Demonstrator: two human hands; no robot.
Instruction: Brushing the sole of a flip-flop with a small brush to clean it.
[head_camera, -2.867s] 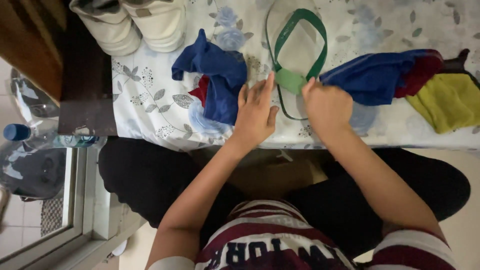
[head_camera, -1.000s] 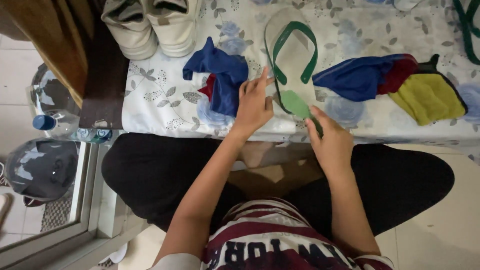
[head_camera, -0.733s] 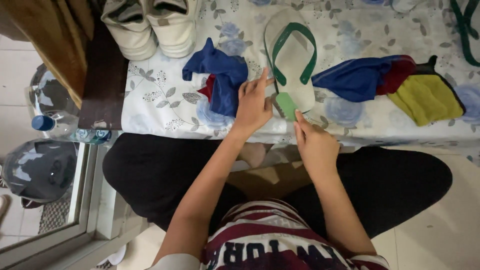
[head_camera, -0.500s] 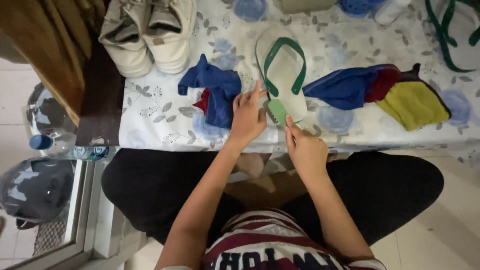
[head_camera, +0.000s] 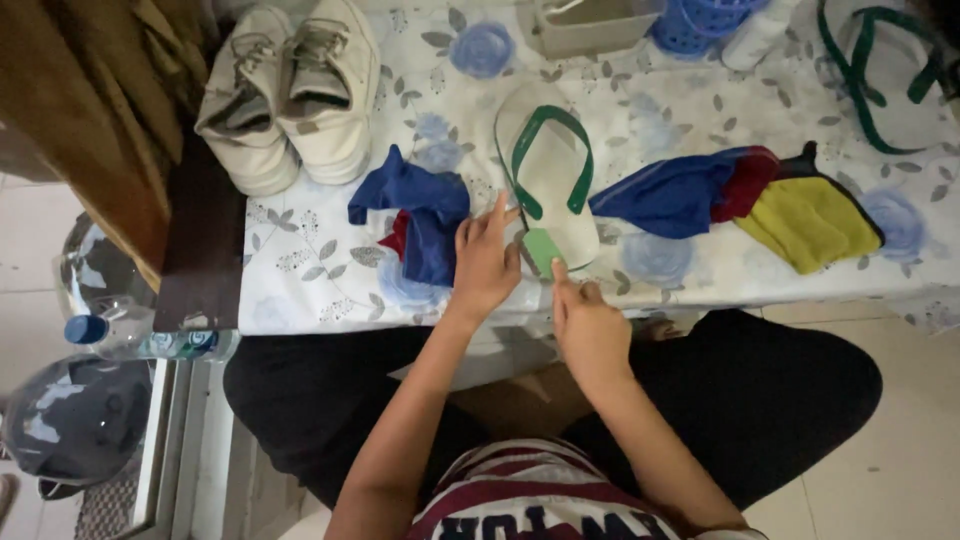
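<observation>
Floral-patterned tablecloth-covered table (head_camera: 330, 290) ahead of seated person. White flip-flop with green strap (head_camera: 548, 170) at centre; small green sponge block (head_camera: 545, 250) on its near end. Left hand (head_camera: 485, 265) just left of sponge, over crumpled blue-and-red cloth (head_camera: 415, 215). Right hand (head_camera: 590, 325) at table's near edge, fingertip by sponge. Pair of white canvas sneakers (head_camera: 290, 95) far left. Blue, red and yellow cloth pile (head_camera: 740, 195) right of flip-flop. Second green-strapped flip-flop (head_camera: 880, 75) far right corner.

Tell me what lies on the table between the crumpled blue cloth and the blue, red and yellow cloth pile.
In the head view, a white flip-flop with green straps lies there, a small green block at its near end, touched by the left hand.
</observation>
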